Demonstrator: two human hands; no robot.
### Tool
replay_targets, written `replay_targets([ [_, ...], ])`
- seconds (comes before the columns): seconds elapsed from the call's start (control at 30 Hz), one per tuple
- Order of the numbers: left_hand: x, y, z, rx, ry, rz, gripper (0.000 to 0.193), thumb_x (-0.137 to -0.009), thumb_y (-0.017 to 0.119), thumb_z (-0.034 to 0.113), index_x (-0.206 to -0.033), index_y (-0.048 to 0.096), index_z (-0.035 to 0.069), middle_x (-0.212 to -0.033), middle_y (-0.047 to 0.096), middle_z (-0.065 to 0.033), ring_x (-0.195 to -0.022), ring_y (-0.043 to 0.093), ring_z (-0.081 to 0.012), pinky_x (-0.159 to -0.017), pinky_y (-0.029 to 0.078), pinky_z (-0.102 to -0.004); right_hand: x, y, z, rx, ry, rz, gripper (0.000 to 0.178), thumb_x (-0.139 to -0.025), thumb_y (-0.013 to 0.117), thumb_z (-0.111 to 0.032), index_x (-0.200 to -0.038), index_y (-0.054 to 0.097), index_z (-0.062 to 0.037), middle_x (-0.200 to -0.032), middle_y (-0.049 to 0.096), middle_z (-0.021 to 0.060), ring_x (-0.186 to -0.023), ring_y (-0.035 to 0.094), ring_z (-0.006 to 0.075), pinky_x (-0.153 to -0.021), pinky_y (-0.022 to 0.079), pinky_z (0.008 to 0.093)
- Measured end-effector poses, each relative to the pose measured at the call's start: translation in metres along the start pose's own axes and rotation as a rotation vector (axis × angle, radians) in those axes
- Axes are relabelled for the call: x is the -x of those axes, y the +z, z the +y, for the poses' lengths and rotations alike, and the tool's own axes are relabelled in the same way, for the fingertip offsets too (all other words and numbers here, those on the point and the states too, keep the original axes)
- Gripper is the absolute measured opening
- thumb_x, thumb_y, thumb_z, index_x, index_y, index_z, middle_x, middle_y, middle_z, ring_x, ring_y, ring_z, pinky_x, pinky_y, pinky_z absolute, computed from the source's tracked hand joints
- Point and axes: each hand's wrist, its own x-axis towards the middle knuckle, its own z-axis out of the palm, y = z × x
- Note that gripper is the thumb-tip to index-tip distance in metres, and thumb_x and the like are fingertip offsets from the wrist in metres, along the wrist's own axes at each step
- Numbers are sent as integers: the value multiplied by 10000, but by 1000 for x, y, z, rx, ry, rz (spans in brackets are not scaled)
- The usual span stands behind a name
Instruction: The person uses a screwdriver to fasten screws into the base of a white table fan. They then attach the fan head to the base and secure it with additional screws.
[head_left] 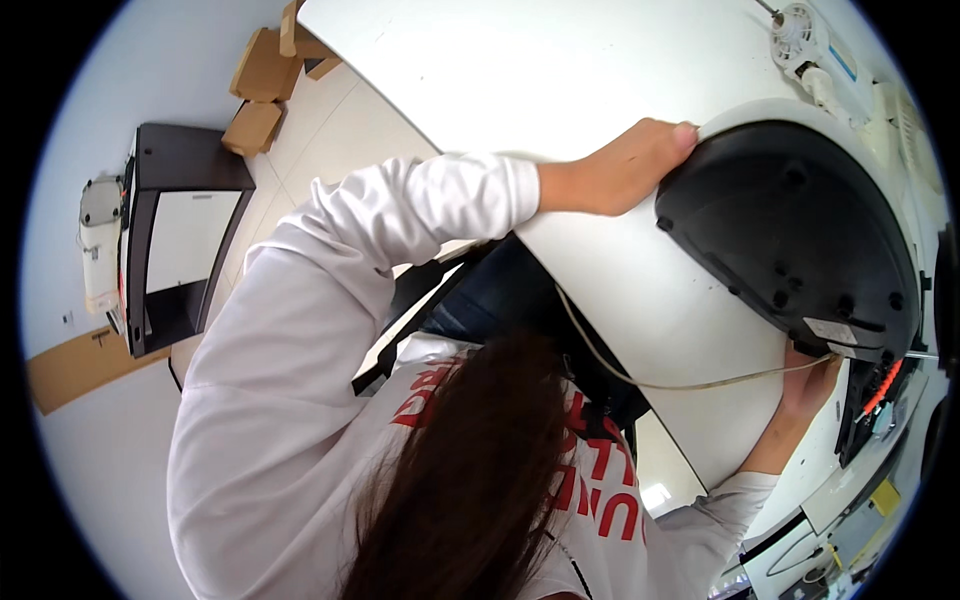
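Note:
A large white rounded appliance housing (620,290) fills the right side, with a black dome-shaped panel (790,220) set into it. My left hand (635,165) reaches up in a white sleeve and grips the housing's rim at the top edge of the black panel. My right hand (805,385) holds the housing just under the panel's lower edge, its fingers partly hidden behind it. A thin beige cable (680,385) runs across the white surface to that hand. My long dark hair (470,470) hangs over my white sweatshirt.
A white plastic fitting (800,35) sits at the housing's top right; an orange coiled part (880,385) and wiring show at the lower right. On the floor to the left stand a black cabinet (185,230), cardboard boxes (260,80) and a flat cardboard piece (75,365).

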Motion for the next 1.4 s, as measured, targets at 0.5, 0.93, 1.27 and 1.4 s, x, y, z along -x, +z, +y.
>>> replay_targets([
  [0.5, -4, 0, -18, -36, -14, 145, 735, -908, 76, 543, -831, 548, -15, -709, 543, -83, -693, 487, -165, -719, 423, -316, -21, 33, 15, 146, -54, 193, 438, -909, 450, -256, -1297, 353, -76, -1340, 367, 85, -1244, 335, 234, -1043, 215, 442],
  [0.93, -4, 17, 24, 718, -366, 441, 657, -918, 139, 524, -1266, 389, 27, -1247, 466, -124, -1148, 441, -222, -1015, 307, -349, -28, 58, 24, 167, -77, 305, 433, -892, 473, -98, -1292, 320, -40, -1160, 518, 75, -1075, 493, 165, -967, 338, 343],
  [1.27, 18, -8, -36, 456, -282, 453, 450, -912, 407, 381, -1241, 390, 74, -1216, 471, -51, -1107, 455, -205, -969, 362, -369, -30, 66, 21, 107, -29, 174, 430, -861, 495, -64, -1269, 361, -38, -1151, 520, 86, -1056, 489, 158, -921, 351, 317],
  [1.4, 25, -8, -25, 245, -230, 471, 428, -928, 406, 327, -1252, 371, 49, -1191, 474, -47, -1075, 464, -164, -932, 380, -312, -34, 68, 20, 39, -15, 114, 422, -845, 514, -76, -1248, 394, -32, -1156, 522, 92, -1054, 488, 159, -918, 345, 313],
])
